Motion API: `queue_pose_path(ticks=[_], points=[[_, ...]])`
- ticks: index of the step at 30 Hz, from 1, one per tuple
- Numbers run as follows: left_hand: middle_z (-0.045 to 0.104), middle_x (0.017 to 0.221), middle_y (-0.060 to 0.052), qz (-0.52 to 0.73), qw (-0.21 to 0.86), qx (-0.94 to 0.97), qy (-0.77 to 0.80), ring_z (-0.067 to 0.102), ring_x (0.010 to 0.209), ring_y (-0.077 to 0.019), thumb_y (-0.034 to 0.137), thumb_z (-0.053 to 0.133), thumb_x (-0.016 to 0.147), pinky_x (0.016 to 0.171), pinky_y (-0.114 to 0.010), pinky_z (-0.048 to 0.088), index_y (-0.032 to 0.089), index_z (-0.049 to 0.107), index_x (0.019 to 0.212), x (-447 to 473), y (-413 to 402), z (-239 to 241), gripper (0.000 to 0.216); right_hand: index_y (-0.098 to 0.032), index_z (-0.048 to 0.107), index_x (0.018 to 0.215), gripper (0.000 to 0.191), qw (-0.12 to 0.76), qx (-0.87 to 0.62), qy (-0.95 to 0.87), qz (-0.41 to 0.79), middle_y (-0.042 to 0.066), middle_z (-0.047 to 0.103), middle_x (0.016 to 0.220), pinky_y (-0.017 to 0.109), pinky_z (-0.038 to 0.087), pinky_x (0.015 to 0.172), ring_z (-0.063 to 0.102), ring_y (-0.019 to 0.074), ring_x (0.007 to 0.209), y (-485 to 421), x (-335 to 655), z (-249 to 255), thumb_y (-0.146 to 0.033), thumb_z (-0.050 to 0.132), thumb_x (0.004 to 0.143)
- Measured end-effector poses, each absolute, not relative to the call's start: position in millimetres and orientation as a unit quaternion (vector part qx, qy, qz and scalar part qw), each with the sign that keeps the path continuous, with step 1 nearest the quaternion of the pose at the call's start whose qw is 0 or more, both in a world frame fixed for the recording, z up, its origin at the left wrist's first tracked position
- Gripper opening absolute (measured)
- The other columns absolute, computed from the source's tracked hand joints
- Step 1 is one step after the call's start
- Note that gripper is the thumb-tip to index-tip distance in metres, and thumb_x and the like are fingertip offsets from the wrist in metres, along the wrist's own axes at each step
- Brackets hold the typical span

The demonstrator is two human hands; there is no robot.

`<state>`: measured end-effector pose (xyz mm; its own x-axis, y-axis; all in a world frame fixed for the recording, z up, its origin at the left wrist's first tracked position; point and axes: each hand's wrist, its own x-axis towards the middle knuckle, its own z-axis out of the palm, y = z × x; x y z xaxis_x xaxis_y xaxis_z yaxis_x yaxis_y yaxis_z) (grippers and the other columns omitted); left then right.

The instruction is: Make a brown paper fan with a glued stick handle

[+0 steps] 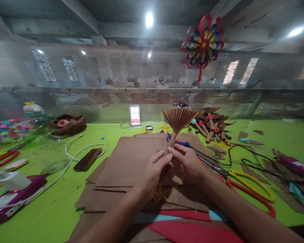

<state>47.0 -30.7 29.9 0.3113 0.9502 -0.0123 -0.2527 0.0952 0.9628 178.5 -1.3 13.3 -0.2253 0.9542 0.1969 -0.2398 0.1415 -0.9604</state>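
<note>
A pleated brown paper fan stands upright over the middle of the work surface, its folds spread at the top and its handle pointing down. My left hand is closed around the handle. My right hand pinches the same handle from the other side, thumb and fingers close to my left fingertips. Yellow string hangs in loose loops below my hands, and more runs along the fan's sides. Beneath lie stacked sheets of brown paper. Large scissors with red and yellow handles lie right of my right hand.
Several brown fans are piled at the back right. Red paper lies in front. On the left are a folded brown strip, a white cable and a purple power strip. A perforated screen stands behind the green table.
</note>
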Motion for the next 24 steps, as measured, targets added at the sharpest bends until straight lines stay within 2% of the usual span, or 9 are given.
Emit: queue_pose_path(ticks=[4,6,11,18,24], points=[[0.048,0.063,0.003,0.452,0.626,0.519,0.367,0.039,0.054,-0.0056,0.036,0.064,0.073,0.048,-0.016,0.030,0.014,0.055,0.081,48.3,-30.2,31.3,0.024,-0.016,0.064,0.082,0.026,0.533,-0.337,-0.546,0.552,0.001,0.066,0.078,0.022,0.046,0.063,0.059,0.0129,0.071,1.2,181.5,9.8,-0.041,0.067,0.075],[0.047,0.064,0.003,0.446,0.631,0.517,0.368,0.039,0.054,-0.0059,0.038,0.062,0.075,0.048,-0.016,0.029,0.014,0.055,0.083,48.6,-29.0,30.0,0.026,-0.016,0.064,0.082,0.026,0.534,-0.334,-0.543,0.555,0.001,0.065,0.077,0.022,0.046,0.061,0.059,0.0132,0.070,1.9,182.3,8.1,-0.041,0.067,0.075],[0.048,0.069,0.002,0.432,0.659,0.500,0.359,0.040,0.056,-0.0062,0.037,0.062,0.074,0.049,-0.016,0.030,0.015,0.055,0.090,47.1,-27.6,26.6,0.028,-0.015,0.063,0.081,0.031,0.536,-0.299,-0.523,0.592,0.001,0.062,0.068,0.025,0.045,0.052,0.053,0.0110,0.054,2.7,182.9,9.7,-0.046,0.062,0.077],[0.048,0.069,0.001,0.435,0.648,0.514,0.356,0.041,0.057,-0.0071,0.035,0.057,0.077,0.050,-0.018,0.030,0.015,0.055,0.084,47.7,-28.1,27.2,0.022,-0.015,0.065,0.081,0.026,0.555,-0.298,-0.513,0.584,0.002,0.063,0.073,0.025,0.044,0.058,0.054,0.0129,0.062,5.3,182.4,9.0,-0.040,0.067,0.075],[0.050,0.065,0.001,0.430,0.629,0.524,0.380,0.043,0.057,-0.0084,0.024,0.051,0.073,0.052,-0.019,0.031,0.015,0.055,0.076,47.2,-27.8,28.1,0.011,-0.013,0.067,0.071,0.024,0.588,-0.297,-0.502,0.560,0.002,0.063,0.068,0.024,0.045,0.067,0.054,0.0122,0.067,9.1,183.8,10.6,-0.037,0.067,0.076]])
